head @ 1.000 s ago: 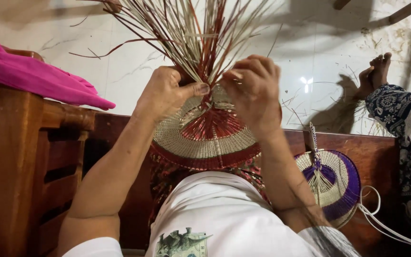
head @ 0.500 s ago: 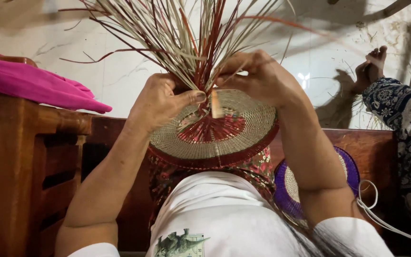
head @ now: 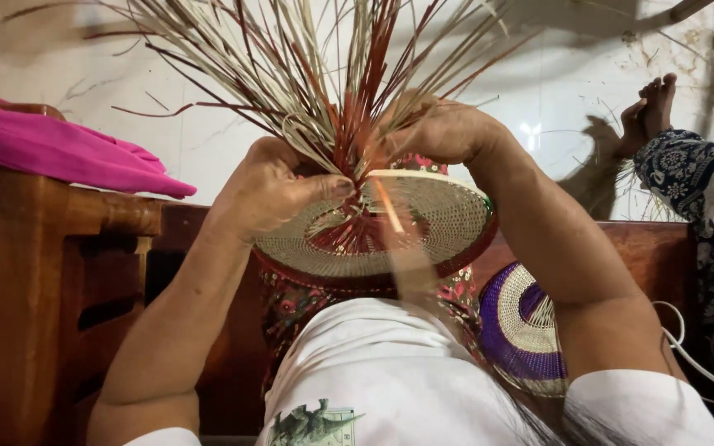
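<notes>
A round woven piece point(head: 448, 219) of tan straw with a red centre and red rim rests on my lap. Long tan and red straw strands point(head: 307, 66) fan upward from its middle. My left hand point(head: 270, 194) pinches the strands where they meet the woven disc. My right hand point(head: 440, 132) grips strands on the right side of the bundle, and a blurred pale strand point(head: 390, 211) runs down from it across the disc.
A purple and tan woven piece point(head: 518, 326) lies on the wooden bench by my right arm. Pink cloth point(head: 59, 149) drapes over the wooden armrest point(head: 51, 215) at left. Another person's foot point(head: 650, 111) and patterned trouser leg point(head: 708, 198) are at right, on a white tiled floor strewn with straw.
The woven disc has tipped flatter and turned. My right hand has shifted up and right along the strands, pulling one pale strand across the disc. The left hand keeps its pinch.
</notes>
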